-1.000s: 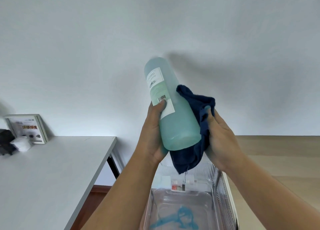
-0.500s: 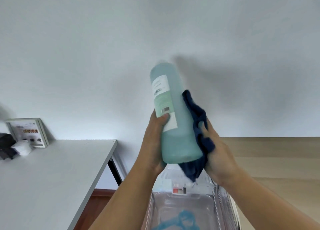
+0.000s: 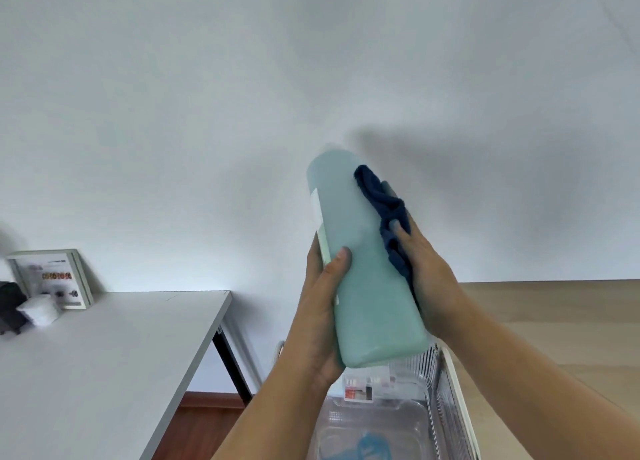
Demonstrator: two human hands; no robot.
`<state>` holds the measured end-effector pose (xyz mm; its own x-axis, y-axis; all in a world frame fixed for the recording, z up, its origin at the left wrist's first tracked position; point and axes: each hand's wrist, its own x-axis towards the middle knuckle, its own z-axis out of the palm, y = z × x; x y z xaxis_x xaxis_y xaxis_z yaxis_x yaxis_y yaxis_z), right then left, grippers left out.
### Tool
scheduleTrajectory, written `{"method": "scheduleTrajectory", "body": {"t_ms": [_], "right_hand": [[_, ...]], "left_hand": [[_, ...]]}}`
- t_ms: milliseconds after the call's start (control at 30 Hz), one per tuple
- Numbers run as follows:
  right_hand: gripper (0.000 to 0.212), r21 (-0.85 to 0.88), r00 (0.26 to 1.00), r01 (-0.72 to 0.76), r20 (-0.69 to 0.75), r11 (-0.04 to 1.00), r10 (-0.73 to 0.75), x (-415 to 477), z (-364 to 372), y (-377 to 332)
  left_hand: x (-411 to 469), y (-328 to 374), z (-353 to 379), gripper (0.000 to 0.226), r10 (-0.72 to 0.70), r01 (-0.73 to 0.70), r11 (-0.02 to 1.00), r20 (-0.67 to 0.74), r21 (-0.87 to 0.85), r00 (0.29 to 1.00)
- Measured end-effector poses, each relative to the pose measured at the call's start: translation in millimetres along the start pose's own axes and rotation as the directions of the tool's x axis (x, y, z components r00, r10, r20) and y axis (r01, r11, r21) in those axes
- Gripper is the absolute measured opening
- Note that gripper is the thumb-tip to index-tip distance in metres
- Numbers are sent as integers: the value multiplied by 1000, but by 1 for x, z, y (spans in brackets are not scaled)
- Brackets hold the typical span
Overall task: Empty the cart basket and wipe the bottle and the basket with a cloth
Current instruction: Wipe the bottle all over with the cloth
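We see both forearms rising from the bottom of the frame and converging toward the centre. Our left hand (image 3: 320, 316) sits just left of centre, palm cupped under the lower part of the bottle (image 3: 363, 262), thumb pressed across its near face and the remaining fingers tucked behind it, out of sight. Our right hand (image 3: 427, 276) is raised just right of centre, palm turned inward against the bottle's right side, fingers stretched up and pressing the cloth (image 3: 388, 214) flat to it. One fingertip pokes out through the folds. Both wrists are bent slightly, both arms bare.
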<state>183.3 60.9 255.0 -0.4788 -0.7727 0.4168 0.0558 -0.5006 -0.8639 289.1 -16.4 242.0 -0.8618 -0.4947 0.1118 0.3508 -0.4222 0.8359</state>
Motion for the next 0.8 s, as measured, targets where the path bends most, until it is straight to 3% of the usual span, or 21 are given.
{"method": "scheduleTrajectory", "body": {"t_ms": [67, 133, 233, 333, 400, 467, 533, 633, 700, 800], "right_hand": [[57, 140, 998, -59, 24, 988, 56, -12, 4, 7], [53, 115, 999, 20, 24, 993, -23, -28, 12, 13], [49, -267, 972, 234, 64, 935, -225, -34, 16, 11], [46, -548, 968, 247, 103, 799, -228, -14, 13, 1], [42, -502, 971, 205, 0, 840, -238, 6, 12, -10], [39, -282, 977, 156, -97, 947, -190, 20, 10, -18], [36, -133, 990, 77, -109, 988, -92, 20, 7, -15], [42, 1, 999, -17, -43, 1000, 18, -4, 10, 1], [48, -9, 1000, 22, 8, 1000, -22, -24, 14, 7], [57, -280, 980, 200, 56, 939, -192, -36, 14, 7]], "left_hand": [[5, 6, -1, 63, 39, -39, 999, -24, -17, 999], [9, 16, -5, 60, 91, -91, 994, -2, 54, 996], [9, 22, -14, 55, 62, -65, 993, 33, 98, 998], [1, 18, -15, 56, -2, -6, 998, 115, 70, 993], [-4, 11, -12, 62, -9, 1, 999, 160, 46, 987], [-8, 4, -6, 74, -23, 25, 1000, 161, -10, 987], [-8, -1, -2, 81, -6, 15, 998, 148, -60, 989], [-4, 4, -2, 68, 116, -117, 993, 115, 0, 987], [-1, 14, -8, 69, 160, -171, 978, 102, 120, 982], [1, 28, -16, 65, 131, -166, 950, 147, 264, 980]]}}
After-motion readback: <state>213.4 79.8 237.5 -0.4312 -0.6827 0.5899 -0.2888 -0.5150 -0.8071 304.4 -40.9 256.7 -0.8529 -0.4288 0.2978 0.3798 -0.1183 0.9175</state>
